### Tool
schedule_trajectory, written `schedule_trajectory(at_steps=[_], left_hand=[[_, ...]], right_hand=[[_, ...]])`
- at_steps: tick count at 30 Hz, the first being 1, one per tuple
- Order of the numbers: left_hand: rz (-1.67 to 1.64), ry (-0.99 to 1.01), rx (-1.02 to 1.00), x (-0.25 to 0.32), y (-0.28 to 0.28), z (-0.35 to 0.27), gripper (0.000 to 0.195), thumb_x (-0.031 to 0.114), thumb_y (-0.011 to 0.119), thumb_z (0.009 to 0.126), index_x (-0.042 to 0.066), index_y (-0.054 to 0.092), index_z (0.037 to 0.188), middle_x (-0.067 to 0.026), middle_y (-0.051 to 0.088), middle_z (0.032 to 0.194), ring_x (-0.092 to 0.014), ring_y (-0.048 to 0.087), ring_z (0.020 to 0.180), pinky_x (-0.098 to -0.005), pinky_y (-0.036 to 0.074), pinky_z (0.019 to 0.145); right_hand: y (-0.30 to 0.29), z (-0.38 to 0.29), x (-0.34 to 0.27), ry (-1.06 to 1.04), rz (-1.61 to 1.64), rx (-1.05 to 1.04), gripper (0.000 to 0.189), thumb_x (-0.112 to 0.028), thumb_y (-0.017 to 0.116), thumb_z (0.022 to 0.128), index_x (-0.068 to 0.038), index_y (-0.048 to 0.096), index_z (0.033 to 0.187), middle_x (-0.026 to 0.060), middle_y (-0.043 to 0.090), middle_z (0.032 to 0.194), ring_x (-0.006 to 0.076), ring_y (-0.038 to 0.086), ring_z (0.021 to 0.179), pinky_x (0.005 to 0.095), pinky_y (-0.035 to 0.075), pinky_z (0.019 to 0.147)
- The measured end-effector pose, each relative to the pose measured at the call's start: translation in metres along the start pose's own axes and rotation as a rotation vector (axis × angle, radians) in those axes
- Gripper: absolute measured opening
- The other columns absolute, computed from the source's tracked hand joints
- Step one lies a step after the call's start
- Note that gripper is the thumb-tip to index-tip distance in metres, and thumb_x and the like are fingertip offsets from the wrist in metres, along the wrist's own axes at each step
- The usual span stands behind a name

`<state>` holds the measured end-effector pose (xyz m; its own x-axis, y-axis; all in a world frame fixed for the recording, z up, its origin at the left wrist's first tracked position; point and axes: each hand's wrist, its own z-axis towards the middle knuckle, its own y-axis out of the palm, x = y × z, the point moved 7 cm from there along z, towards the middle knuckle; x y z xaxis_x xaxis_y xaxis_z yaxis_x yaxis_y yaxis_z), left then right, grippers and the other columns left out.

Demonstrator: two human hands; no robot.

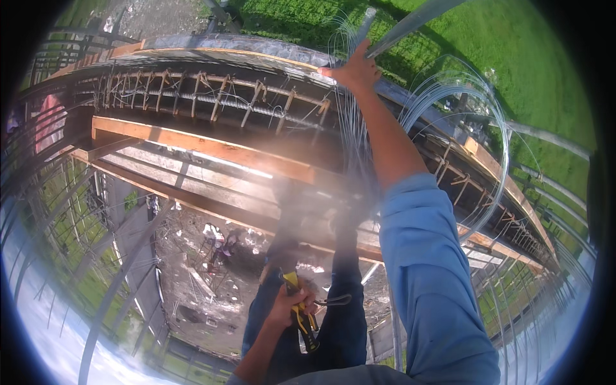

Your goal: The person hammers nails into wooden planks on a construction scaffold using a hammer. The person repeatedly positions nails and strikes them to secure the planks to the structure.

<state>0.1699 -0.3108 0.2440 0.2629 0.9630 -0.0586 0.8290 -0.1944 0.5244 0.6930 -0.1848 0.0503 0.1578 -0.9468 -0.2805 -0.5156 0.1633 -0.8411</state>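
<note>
My left hand (288,306) grips pliers with yellow-and-black handles (304,323) in front of my legs. A bent metal loop (337,300) sticks out to the right from the same hand; what it belongs to is hidden. My right arm reaches up and forward, and my right hand (358,70) has its fingers curled at the lower end of a grey metal pole (414,24), thumb pointing left. Beneath that hand, a bundle of thin tie wire (353,130) hangs over the formwork. A wide loop of the wire (500,139) arcs out to its right.
Rebar cages with stirrups (211,98) sit inside the beam formwork. Timber beams (202,144) cross in front of me, with open gaps down to debris-strewn ground (207,284) far below. Slanting poles (125,269) stand at left. Grass (539,72) lies beyond the formwork's outer edge.
</note>
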Motion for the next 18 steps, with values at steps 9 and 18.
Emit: schedule_trajectory(at_steps=[9, 18], left_hand=[[0.048, 0.068, 0.042, -0.01, -0.008, -0.007, 0.024, 0.026, 0.069, 0.099, 0.012, 0.051, 0.093, -0.0055, 0.053, 0.079, -0.016, 0.053, 0.062, -0.0386, 0.05, 0.071], [-0.021, 0.265, -0.011, 0.005, 0.008, -0.045, 0.026, 0.034, 0.066, 0.101, 0.014, 0.049, 0.095, -0.0035, 0.051, 0.08, -0.016, 0.054, 0.063, -0.0403, 0.049, 0.073]], right_hand=[[-0.018, -0.063, 0.055, 0.103, 0.103, 0.254, 0.11, -0.012, 0.079, 0.081, -0.004, 0.009, 0.164, 0.0319, 0.053, 0.137, 0.0431, 0.056, 0.127, 0.0495, 0.053, 0.097], [-0.042, -0.097, 0.079, 0.148, 0.261, 0.155, 0.05, -0.03, 0.066, 0.097, 0.006, 0.051, 0.13, 0.0249, 0.072, 0.093, 0.0417, 0.073, 0.092, 0.0523, 0.056, 0.079]])
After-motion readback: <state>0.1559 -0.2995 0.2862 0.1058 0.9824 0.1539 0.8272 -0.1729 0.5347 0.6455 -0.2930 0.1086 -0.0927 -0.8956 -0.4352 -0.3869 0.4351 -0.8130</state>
